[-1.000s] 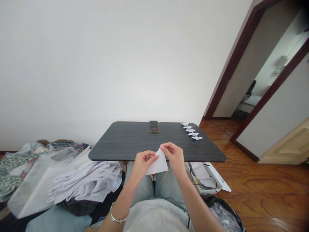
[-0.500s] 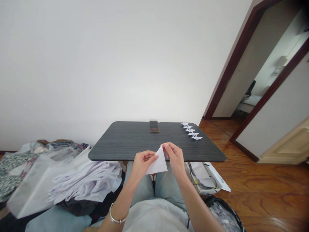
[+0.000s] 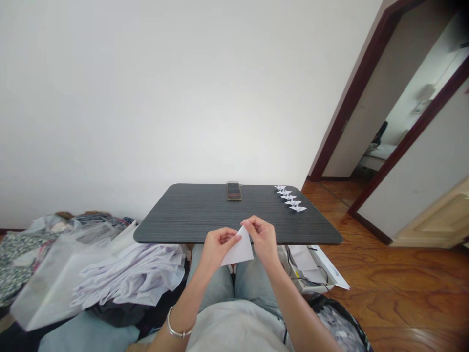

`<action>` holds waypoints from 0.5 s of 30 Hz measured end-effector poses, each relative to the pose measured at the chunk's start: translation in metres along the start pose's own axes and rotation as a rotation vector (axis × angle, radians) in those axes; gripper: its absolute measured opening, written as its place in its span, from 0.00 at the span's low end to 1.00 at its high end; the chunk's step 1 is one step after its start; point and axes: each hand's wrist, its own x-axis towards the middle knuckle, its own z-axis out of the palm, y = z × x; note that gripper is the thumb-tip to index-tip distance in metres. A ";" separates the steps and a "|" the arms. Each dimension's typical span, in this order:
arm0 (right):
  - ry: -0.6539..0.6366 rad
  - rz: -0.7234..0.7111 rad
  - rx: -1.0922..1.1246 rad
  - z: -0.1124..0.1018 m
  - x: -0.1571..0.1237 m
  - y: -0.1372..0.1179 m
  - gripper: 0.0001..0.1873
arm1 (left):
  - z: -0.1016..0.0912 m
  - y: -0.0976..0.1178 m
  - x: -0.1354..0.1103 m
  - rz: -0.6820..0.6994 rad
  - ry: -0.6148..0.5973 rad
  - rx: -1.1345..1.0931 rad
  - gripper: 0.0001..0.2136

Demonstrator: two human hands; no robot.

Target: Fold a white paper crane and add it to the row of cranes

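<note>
Between my hands, just over the table's front edge, is a piece of folded white paper (image 3: 238, 253) with its point upward. My left hand (image 3: 219, 247) pinches its left side between thumb and fingers. At the top corner, my right hand (image 3: 261, 237) has thumb and forefinger closed on the paper's tip. Several white paper cranes (image 3: 291, 198) stand in a slanting row on the right side of the dark table (image 3: 190, 215). A phone-like dark object (image 3: 233, 191) lies near the table's back edge.
A heap of clothes and white cloth (image 3: 135, 274) lies left of my legs. Below the table's right side sits a white box (image 3: 311, 269) with papers and cables. A black bag (image 3: 340, 322) of scraps is nearer me. A doorway (image 3: 351, 117) opens on the right.
My right thumb and forefinger have shifted slightly left and down onto the paper's top corner, and the tip now sits between them. My left hand has kept its hold.
</note>
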 end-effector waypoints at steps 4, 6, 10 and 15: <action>0.001 -0.018 -0.013 0.001 0.000 -0.001 0.15 | 0.001 0.001 -0.001 -0.002 0.002 -0.007 0.10; 0.014 -0.023 -0.028 0.001 0.001 -0.001 0.17 | 0.001 0.001 -0.001 -0.005 0.003 -0.011 0.10; 0.043 -0.041 -0.028 0.000 0.000 -0.003 0.19 | 0.001 0.001 0.000 -0.012 0.005 -0.014 0.10; 0.036 -0.025 -0.008 -0.001 -0.001 0.000 0.10 | 0.000 0.000 0.000 0.004 0.008 0.008 0.10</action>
